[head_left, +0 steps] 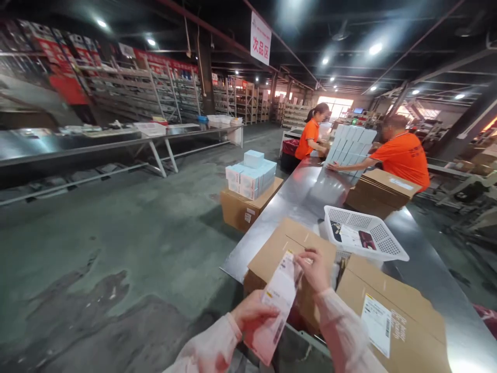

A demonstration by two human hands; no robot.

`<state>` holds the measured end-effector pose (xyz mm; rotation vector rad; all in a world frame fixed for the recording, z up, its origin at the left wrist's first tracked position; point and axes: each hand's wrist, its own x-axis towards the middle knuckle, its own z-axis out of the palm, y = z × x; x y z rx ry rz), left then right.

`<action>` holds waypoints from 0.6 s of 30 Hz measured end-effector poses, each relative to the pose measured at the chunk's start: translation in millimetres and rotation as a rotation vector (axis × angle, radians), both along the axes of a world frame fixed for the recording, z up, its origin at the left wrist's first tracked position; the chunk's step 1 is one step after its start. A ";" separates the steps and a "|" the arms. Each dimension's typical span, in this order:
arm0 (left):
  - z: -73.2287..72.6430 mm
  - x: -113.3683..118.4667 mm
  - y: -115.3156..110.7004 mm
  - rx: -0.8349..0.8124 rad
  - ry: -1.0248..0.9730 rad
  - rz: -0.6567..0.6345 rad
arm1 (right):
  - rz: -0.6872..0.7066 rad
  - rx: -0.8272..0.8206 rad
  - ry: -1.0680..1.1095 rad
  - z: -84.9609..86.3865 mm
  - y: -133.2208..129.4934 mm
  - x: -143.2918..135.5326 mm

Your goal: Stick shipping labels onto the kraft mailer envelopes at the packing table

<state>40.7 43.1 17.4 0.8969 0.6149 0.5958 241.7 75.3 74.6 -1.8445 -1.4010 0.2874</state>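
Note:
A strip of shipping labels [282, 287] hangs slantwise between my two hands, above a stack of flat cardboard boxes [267, 254]. My left hand [254, 313] is closed around the lower part of the strip, thumb on top. Near the strip's upper end, my right hand [315, 269] pinches its edge between thumb and fingertips. To the right of my right forearm lies another flattened carton [419, 321], with a white label [376, 324] stuck on it.
A white basket [388, 243] with small packages stands on the metal table [298, 199]. Blue-white boxes [252, 176] sit on a carton [233, 210] beside it. Two people in orange shirts handle pale boxes [349, 147] at the far end, near stacked cardboard [373, 191].

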 end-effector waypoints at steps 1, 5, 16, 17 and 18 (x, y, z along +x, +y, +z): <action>-10.7 -6.2 -2.3 -0.024 -0.007 -0.023 | -0.065 -0.038 -0.033 -6.9 14.1 7.7; -43.9 -39.6 -25.9 -0.040 0.039 -0.051 | -0.225 -0.164 -0.130 -23.8 49.2 21.6; 24.8 -50.1 25.0 0.250 0.416 0.229 | 0.897 -0.172 -0.372 -36.2 -49.9 -49.3; 27.4 -38.7 39.4 0.341 0.494 0.304 | 0.893 -0.123 -0.291 -37.9 -63.6 -44.5; 28.8 -27.4 53.5 0.446 0.570 0.372 | 0.775 -0.085 -0.217 -40.2 -74.0 -36.4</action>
